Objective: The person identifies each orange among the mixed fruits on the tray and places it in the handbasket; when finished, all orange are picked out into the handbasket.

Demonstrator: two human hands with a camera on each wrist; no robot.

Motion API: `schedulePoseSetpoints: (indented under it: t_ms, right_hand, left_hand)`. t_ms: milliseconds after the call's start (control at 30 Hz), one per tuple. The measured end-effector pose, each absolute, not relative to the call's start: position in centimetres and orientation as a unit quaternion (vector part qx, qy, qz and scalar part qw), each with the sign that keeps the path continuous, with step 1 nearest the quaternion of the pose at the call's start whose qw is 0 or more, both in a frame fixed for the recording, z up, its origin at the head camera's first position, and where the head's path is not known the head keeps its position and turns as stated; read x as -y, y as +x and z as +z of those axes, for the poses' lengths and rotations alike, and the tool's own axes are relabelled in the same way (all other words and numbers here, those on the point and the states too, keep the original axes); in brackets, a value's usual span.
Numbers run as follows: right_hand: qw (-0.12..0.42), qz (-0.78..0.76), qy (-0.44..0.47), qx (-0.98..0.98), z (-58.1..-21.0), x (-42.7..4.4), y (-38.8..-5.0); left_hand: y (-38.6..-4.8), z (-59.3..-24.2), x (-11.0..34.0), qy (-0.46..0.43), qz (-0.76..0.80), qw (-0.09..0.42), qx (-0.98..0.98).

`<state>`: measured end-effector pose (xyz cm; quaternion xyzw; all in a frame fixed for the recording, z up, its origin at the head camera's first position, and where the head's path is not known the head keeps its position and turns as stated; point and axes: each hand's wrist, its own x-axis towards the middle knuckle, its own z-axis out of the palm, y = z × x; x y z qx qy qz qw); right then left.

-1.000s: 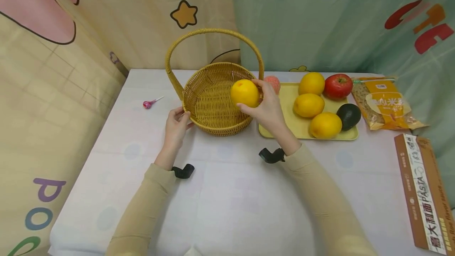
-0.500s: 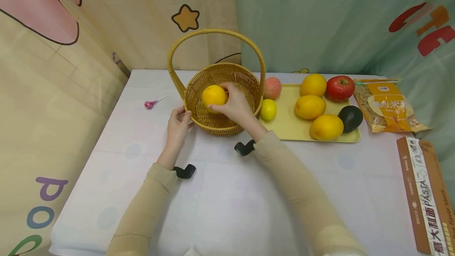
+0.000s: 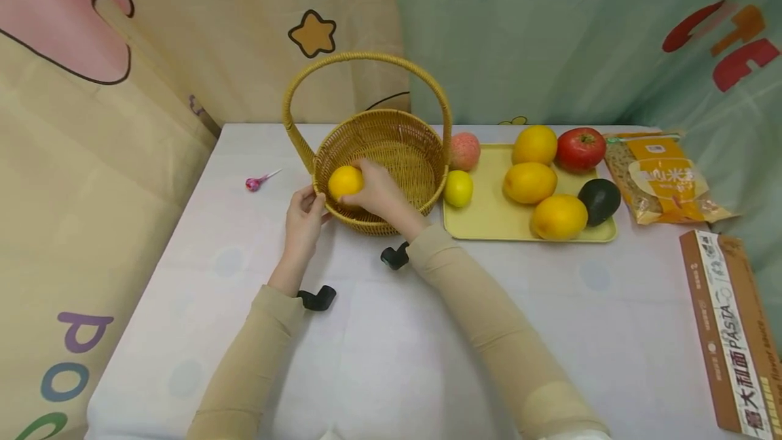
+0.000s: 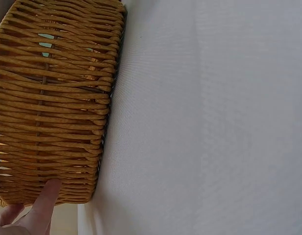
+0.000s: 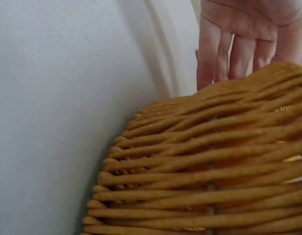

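Note:
The wicker basket (image 3: 409, 161) with a tall arched handle stands upright at the back of the table. My left hand (image 3: 302, 219) grips its left front rim; in the left wrist view, fingers (image 4: 45, 200) press on the woven wall. Inside the basket, against the left side, my right hand (image 3: 381, 192) holds an orange (image 3: 345, 182) from the right, thumb in front. Whether the orange touches the bottom cannot be told. In the right wrist view, the basket wall (image 5: 205, 166) hides the orange, and a palm with several fingers shows beyond the rim.
Right of the basket, a yellow tray (image 3: 479, 226) bears yellow fruits (image 3: 529, 182), a red apple (image 3: 581, 149) and a dark avocado (image 3: 599, 201). A pink ball-like fruit (image 3: 464, 151) and lemon (image 3: 458, 188) lie between. Grain bag (image 3: 662, 178), pasta box (image 3: 727, 331) and lollipop (image 3: 259, 180) lie outward.
My right hand has carried the orange left and down, from over the basket's right side to its inner left side, uncovering the lemon. My left hand stays at the rim.

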<state>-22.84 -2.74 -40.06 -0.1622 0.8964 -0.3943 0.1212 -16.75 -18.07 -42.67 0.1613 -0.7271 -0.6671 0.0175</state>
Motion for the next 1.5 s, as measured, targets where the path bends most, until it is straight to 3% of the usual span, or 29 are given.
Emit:
schedulePoseSetpoints:
  t_ms: [667,1067,1333,1500]
  right_hand:
    - [0.118,-0.359,-0.186,-0.907,-39.0,1.7,-21.9]
    - [0.012,-0.411,-0.206,-0.888,-36.8,-5.4,-19.2]
    - [-0.070,-0.422,-0.179,-0.886,-37.3,-11.5,-17.4]
    - [-0.089,-0.424,-0.141,-0.890,-37.1,-14.9,-16.5]
  left_hand:
    - [-16.8,-42.8,18.1,0.165,-0.666,0.022,0.727]
    - [-16.6,-42.8,18.1,0.171,-0.665,0.022,0.727]
    - [-16.6,-42.9,18.1,0.175,-0.660,0.023,0.730]
    - [-16.6,-43.1,18.1,0.172,-0.662,0.024,0.729]
